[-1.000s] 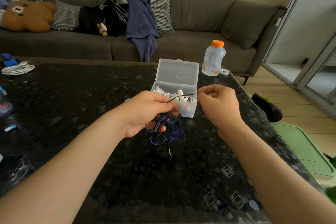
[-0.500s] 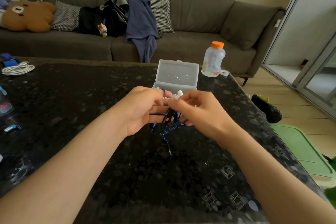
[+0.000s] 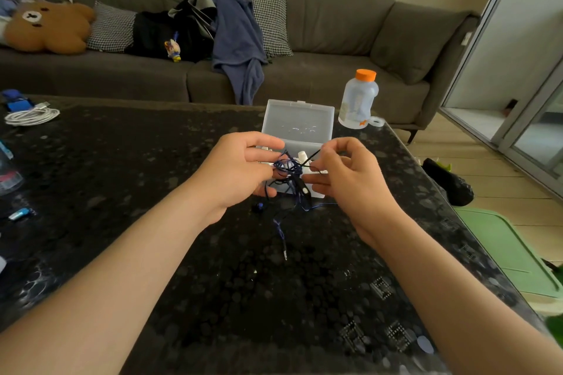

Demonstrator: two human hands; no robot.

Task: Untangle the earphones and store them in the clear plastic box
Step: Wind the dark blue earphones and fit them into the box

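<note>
Left hand [image 3: 240, 173] and right hand [image 3: 344, 183] hide much of the clear plastic box [image 3: 300, 122].

Viewpoint: worn on the head, above the near edge of the table [image 3: 122, 161].
Direction: turned forward and down, towards the far edge and the sofa [image 3: 335, 24].
Nearness: close; the left hand [image 3: 240, 173] and right hand [image 3: 347, 179] are framed centrally.

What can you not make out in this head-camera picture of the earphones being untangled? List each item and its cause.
Head view only:
- Contents of the clear plastic box: mostly hidden behind the left hand and right hand.
- Knot in the blue earphones: strands too thin and blurred to trace.
- Reddish object on the table: cut off by the left frame edge.
</note>
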